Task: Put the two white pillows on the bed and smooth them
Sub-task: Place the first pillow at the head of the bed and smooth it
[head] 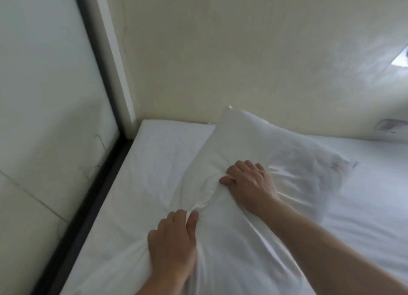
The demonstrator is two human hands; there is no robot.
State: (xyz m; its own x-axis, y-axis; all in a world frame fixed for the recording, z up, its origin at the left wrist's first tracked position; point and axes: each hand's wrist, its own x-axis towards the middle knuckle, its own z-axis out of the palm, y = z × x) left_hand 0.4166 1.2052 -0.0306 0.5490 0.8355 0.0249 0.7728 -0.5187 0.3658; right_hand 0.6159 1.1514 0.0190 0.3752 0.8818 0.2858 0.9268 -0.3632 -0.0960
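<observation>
A white pillow [245, 140] lies slanted over the white bed [159, 153], its far corner up against the cream wall. My left hand [174, 244] pinches a bunch of the pillow's cloth near its lower left side. My right hand [249, 182] grips a fold of the same pillow a little farther up, fingers curled into the fabric. Creases run between the two hands. The pillow's right end is blurred. I see only one pillow.
A dark bed frame edge [88, 210] runs along the left, beside a pale glossy panel [44, 96]. The cream wall [220, 62] stands behind the bed's head. Bare white sheet [371, 202] stretches to the right. A small wall fitting [386, 124] sits at far right.
</observation>
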